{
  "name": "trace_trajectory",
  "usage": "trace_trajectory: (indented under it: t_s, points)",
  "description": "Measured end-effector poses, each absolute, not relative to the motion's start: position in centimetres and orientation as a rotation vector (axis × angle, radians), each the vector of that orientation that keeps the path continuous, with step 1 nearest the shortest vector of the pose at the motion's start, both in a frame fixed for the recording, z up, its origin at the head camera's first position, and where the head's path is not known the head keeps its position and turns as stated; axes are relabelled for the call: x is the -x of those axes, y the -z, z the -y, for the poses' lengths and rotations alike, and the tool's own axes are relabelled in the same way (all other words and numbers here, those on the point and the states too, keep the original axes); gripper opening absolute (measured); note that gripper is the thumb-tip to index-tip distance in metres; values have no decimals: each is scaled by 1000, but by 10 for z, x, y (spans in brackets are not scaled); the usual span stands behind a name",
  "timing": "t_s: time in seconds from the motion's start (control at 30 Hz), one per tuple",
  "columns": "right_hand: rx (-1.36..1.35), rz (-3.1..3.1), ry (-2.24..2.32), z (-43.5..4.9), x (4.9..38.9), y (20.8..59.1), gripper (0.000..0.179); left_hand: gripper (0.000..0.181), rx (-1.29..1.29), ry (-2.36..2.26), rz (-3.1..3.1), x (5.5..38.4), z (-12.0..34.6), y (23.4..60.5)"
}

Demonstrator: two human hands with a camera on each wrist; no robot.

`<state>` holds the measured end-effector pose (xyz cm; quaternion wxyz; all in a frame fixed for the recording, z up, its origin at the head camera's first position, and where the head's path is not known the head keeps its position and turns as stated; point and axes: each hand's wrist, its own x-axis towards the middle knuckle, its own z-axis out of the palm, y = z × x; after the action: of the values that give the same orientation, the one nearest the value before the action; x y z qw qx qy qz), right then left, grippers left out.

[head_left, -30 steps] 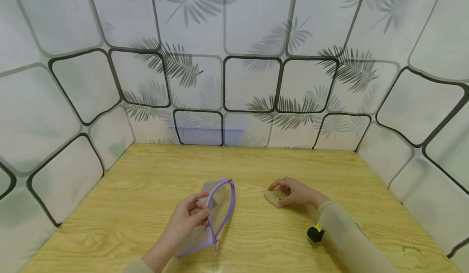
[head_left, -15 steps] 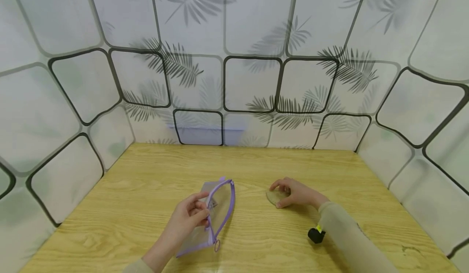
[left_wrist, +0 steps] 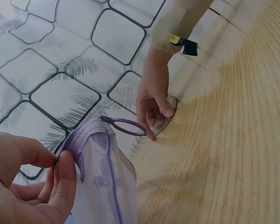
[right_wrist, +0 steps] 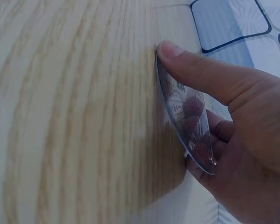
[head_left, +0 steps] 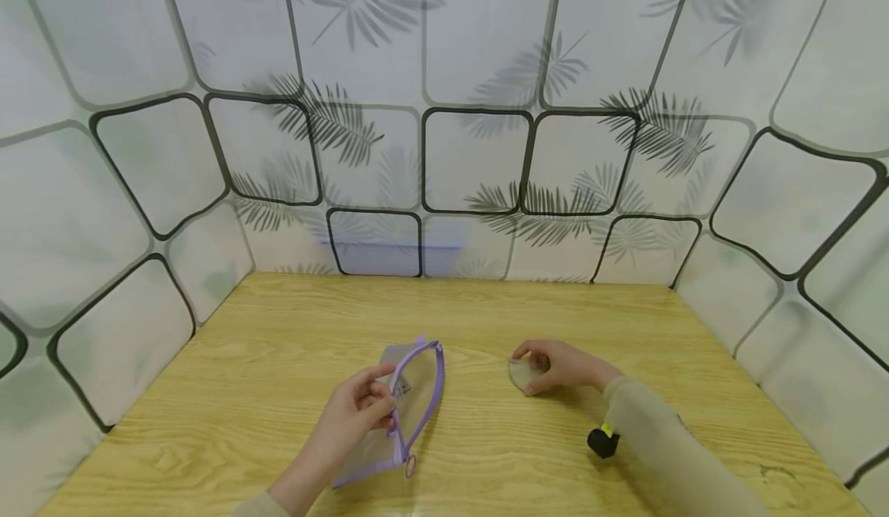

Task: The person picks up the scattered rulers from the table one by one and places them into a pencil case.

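Observation:
My left hand (head_left: 350, 413) pinches the edge of a translucent mesh zipper pouch (left_wrist: 95, 149) with lilac trim, between thumb and fingers. In the head view the pouch's mouth gapes toward the right, and a zipper pull ring (head_left: 410, 467) hangs at its near corner. To the right, my right hand (head_left: 568, 366) grips a clear semicircular protractor (right_wrist: 179, 105) between thumb and fingertips. Radial markings show on the protractor, and fingers are visible through it. It stands tilted close to the tabletop; whether its edge touches the wood cannot be told.
A wooden tabletop (head_left: 479, 455) lies under both hands. Patterned fabric walls (head_left: 479, 162) with leaf prints enclose it at the back and both sides. A small black device (head_left: 603, 442) with a yellow tab sits at the right sleeve's wrist.
The protractor has tilted up a little and shifted slightly right in my right hand's grip. My left hand and the pouch stay practically where they were.

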<state>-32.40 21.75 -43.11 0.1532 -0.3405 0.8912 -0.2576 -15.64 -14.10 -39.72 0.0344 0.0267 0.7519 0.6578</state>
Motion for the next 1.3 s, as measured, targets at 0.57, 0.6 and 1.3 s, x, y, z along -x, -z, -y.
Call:
trace_trajectory:
  t_s: [0.57,0.6,1.3]
  points:
    - [934,-2515,621,-215,321,413,52,53,-97,-2026,-2303,156,142,398]
    - [928,-2506,622,-215,321,412,54,53,-94,-2026,-2303,156,142,398]
    - [952,-2528,508,-217,310,399,44,52,-84,-2040,-2296,156,141,397]
